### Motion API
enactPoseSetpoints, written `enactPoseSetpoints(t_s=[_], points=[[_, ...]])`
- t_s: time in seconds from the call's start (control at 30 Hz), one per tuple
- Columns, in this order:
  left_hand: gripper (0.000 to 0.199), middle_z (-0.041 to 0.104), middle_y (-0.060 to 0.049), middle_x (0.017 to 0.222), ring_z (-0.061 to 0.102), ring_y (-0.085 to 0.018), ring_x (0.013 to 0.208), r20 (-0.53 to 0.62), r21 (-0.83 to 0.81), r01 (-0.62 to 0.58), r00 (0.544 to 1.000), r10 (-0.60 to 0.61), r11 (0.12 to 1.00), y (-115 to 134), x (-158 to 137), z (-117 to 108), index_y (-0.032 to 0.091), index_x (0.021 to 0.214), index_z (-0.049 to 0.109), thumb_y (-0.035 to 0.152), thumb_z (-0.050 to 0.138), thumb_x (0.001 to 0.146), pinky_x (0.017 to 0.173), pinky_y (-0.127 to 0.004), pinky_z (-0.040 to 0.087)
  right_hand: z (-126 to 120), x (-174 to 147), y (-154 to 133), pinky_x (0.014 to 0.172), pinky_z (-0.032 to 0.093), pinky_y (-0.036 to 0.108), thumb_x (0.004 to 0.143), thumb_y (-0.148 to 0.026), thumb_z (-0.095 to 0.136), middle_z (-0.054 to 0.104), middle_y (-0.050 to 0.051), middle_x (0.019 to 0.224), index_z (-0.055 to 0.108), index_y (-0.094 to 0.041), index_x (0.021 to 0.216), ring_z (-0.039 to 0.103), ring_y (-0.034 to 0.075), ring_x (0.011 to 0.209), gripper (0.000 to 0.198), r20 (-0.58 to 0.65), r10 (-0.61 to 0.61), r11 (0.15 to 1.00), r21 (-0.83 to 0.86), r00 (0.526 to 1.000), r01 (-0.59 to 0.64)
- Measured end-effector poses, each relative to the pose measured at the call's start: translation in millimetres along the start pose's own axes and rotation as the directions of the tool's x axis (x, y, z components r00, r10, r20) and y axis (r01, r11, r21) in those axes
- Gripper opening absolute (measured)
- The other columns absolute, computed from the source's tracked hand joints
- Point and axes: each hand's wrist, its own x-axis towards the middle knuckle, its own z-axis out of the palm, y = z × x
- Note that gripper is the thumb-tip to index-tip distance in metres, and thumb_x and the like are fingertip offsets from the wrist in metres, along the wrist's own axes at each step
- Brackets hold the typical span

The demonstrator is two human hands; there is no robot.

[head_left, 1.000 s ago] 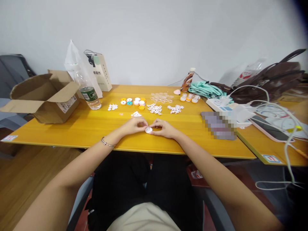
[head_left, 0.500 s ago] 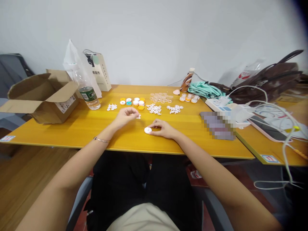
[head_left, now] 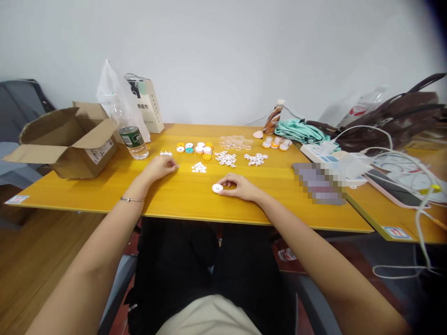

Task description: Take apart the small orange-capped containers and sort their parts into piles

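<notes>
My right hand [head_left: 239,187] grips a round white disc-shaped part [head_left: 217,188] with a small hole in its middle, thumb and fingers at its right edge, low over the table. My left hand [head_left: 161,167] is farther left, its fingers pinched together; whatever is at the fingertips is too small to make out. Just behind it, a pile of small white pieces [head_left: 165,153] is partly hidden by the hand. Between both hands lies a heap of small white round pieces [head_left: 199,167]. Behind these stand white, yellow and teal round cases [head_left: 189,150].
Farther back are clear round covers [head_left: 236,142] and two heaps of white cut-out pieces [head_left: 226,159] [head_left: 256,159]. A water bottle [head_left: 134,144] and cardboard box [head_left: 84,149] stand left. To the right are a phone [head_left: 319,184], a power strip [head_left: 328,160] and loose cables.
My left hand has moved left, uncovering the heap of small white round pieces and now partly covering the left pile. My right hand still holds the white disc in nearly the same place.
</notes>
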Motion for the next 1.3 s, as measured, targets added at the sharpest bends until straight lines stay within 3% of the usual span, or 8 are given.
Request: enactPoseSetpoints(t_s=[0.27, 0.33, 0.47, 0.53, 0.83, 0.93, 1.03, 1.3], points=[[0.016, 0.063, -0.007, 0.077, 0.056, -0.018, 0.075, -0.088, 0.078, -0.144, 0.985, 0.151, 0.986, 31, -2, 6, 0.015, 0.077, 0.063, 0.026, 0.051, 0.081, 0.073, -0.032, 0.044, -1, 0, -2, 0.065, 0.040, 0.026, 0.065, -0.043, 0.069, 0.060, 0.002, 0.080, 0.066, -0.016, 0.089, 0.051, 0.013, 0.071, 0.036, -0.013, 0.067, 0.995, 0.078, 0.998, -0.065], [0.018, 0.063, -0.008, 0.081, 0.057, -0.018, 0.079, -0.152, 0.076, -0.263, 0.950, 0.271, 0.962, 55, -10, 12, 0.015, 0.083, 0.062, 0.025, 0.047, 0.085, 0.076, -0.033, 0.045, -1, 1, -2, 0.063, 0.040, 0.026, 0.066, -0.044, 0.068, 0.060, 0.002, 0.078, 0.066, -0.016, 0.089, 0.050, 0.012, 0.069, 0.037, -0.007, 0.081, 0.991, 0.103, 0.997, -0.079], [0.025, 0.059, -0.012, 0.107, 0.056, -0.018, 0.097, -0.034, 0.018, -0.603, 0.797, 0.603, 0.798, 107, -25, 30, 0.017, 0.108, 0.057, 0.024, 0.042, 0.090, 0.082, -0.033, 0.047, 0, 2, 4, 0.062, 0.040, 0.025, 0.068, -0.045, 0.066, 0.058, 0.000, 0.074, 0.065, -0.015, 0.092, 0.049, 0.011, 0.065, 0.038, -0.003, 0.087, 0.980, 0.182, 0.996, -0.085], [0.025, 0.058, -0.011, 0.110, 0.057, -0.018, 0.096, 0.000, 0.011, -0.639, 0.769, 0.639, 0.769, 124, -29, 38, 0.018, 0.110, 0.056, 0.024, 0.041, 0.090, 0.081, -0.031, 0.048, -1, 3, 6, 0.063, 0.040, 0.025, 0.067, -0.044, 0.067, 0.057, -0.001, 0.071, 0.064, -0.015, 0.091, 0.048, 0.010, 0.064, 0.038, -0.009, 0.078, 0.973, 0.220, 0.997, -0.074], [0.022, 0.061, -0.007, 0.088, 0.058, -0.015, 0.079, 0.046, 0.006, -0.559, 0.829, 0.558, 0.829, 122, -18, 37, 0.016, 0.095, 0.061, 0.022, 0.040, 0.091, 0.071, -0.026, 0.046, -2, 3, 1, 0.060, 0.039, 0.024, 0.067, -0.043, 0.068, 0.057, -0.001, 0.071, 0.066, -0.014, 0.093, 0.048, 0.010, 0.063, 0.038, -0.033, 0.100, 0.965, 0.246, 0.994, -0.089], [0.019, 0.061, -0.007, 0.088, 0.057, -0.016, 0.081, 0.007, 0.062, -0.426, 0.905, 0.426, 0.903, 97, -2, 17, 0.015, 0.091, 0.061, 0.021, 0.044, 0.088, 0.071, -0.026, 0.044, -1, 3, 4, 0.065, 0.042, 0.025, 0.068, -0.043, 0.067, 0.060, 0.001, 0.079, 0.064, -0.015, 0.102, 0.052, 0.010, 0.067, 0.044, -0.102, 0.149, 0.956, 0.268, 0.984, -0.117], [0.011, 0.062, -0.006, 0.080, 0.057, -0.016, 0.073, -0.029, 0.169, -0.097, 0.994, 0.104, 0.981, 59, 19, -3, 0.015, 0.078, 0.062, 0.020, 0.052, 0.079, 0.067, -0.025, 0.042, -1, 4, 6, 0.069, 0.044, 0.027, 0.071, -0.042, 0.064, 0.062, 0.003, 0.083, 0.063, -0.015, 0.105, 0.055, 0.012, 0.070, 0.044, -0.112, 0.183, 0.958, 0.244, 0.977, -0.151], [0.014, 0.066, -0.010, 0.081, 0.059, -0.022, 0.078, -0.003, 0.252, 0.078, 0.997, -0.080, 0.965, 7, 51, 1, 0.014, 0.071, 0.065, 0.015, 0.051, 0.070, 0.067, -0.026, 0.040, -1, 4, 6, 0.073, 0.046, 0.028, 0.075, -0.040, 0.060, 0.067, 0.005, 0.089, 0.065, -0.015, 0.102, 0.059, 0.015, 0.077, 0.037, -0.100, 0.207, 0.964, 0.193, 0.973, -0.186]])
